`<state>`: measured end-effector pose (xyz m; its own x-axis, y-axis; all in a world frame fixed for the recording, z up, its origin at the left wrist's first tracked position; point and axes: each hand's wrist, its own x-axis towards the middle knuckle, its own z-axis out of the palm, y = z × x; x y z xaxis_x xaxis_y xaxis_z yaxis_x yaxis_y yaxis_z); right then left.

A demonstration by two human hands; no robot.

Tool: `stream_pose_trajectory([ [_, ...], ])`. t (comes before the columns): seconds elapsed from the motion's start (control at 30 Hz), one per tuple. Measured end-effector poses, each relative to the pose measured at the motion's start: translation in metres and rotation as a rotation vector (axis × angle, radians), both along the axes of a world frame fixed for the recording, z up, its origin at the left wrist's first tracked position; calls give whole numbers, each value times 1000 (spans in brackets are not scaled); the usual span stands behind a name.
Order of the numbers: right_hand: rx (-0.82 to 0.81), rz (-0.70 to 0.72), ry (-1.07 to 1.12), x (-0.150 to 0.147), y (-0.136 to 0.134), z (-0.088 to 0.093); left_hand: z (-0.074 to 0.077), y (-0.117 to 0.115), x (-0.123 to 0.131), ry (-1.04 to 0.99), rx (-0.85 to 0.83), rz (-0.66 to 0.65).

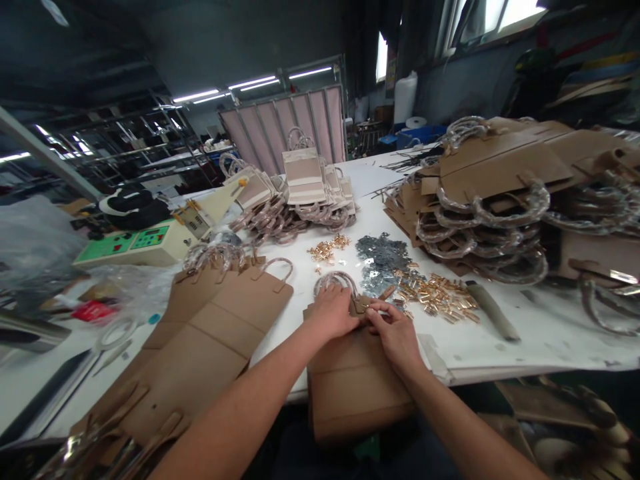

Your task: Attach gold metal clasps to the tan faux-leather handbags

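Note:
A brown handbag panel [350,387] lies before me, hanging over the table's front edge, its plastic-wrapped handles [343,277] at the far end. My left hand [334,310] is closed over the panel's top edge by the handles. Beside it, my right hand [395,330] pinches at a small brown tab [361,305] near that edge. Whatever sits between the right fingertips is too small to make out. Just beyond the hands lie a heap of grey metal plates [383,257] and a pile of gold metal fittings [443,297].
Brown bag panels [220,327] lie stacked at left; a taller stack [505,163] rises at right. Beige bag pieces [303,177] stand at the back. A control box [135,243] with green panels is far left. A dark rod-like piece [493,310] lies right of the gold fittings.

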<state>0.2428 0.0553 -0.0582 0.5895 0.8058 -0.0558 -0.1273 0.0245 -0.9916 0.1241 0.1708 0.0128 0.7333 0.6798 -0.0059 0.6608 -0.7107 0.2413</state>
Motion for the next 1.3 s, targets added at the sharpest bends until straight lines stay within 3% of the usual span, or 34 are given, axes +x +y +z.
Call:
stream_pose_trajectory([
  [0.2,59,-77,-235,2,-2,13,4,8,-3,24,-48,52],
  [0.5,47,99,-475,9,-30,28,30,-19,-36,33,-140,148],
  [0.73,104,129,-677,-5,-53,36,44,-32,-49,-29,-448,70],
  [0.9,142,115,-775,-7,-64,39,44,-41,-55,-172,-553,15],
  [1.03,183,73,-838,-6,-69,44,47,-51,-56,-257,-525,39],
  [1.3,239,-11,-904,-8,-76,51,71,-73,-48,-188,-381,119],
])
